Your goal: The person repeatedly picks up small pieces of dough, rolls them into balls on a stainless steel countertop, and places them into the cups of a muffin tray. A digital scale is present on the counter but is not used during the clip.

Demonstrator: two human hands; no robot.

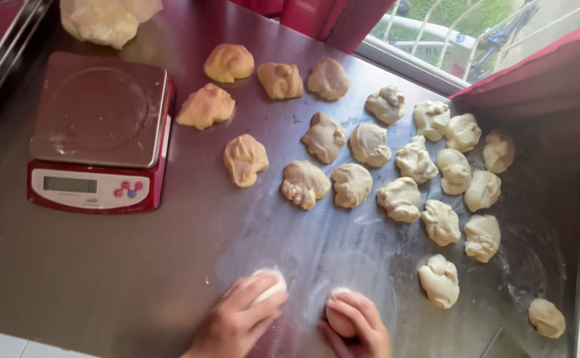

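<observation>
Dough balls lie under both hands on the steel table.

Pale cream dough pieces; red scale, steel-grey top; grey table.

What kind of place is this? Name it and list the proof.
Likely a bakery or kitchen prep area: a steel worktable covered with many portioned dough pieces, a red digital scale, and both hands each cupping a dough ball.

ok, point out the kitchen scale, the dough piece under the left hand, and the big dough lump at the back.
kitchen scale (98, 109): head view, centre of its steel platform.
dough piece (271, 284): head view, top bit showing above the left hand's fingers.
big dough lump (101, 23): head view, its front face.
</observation>
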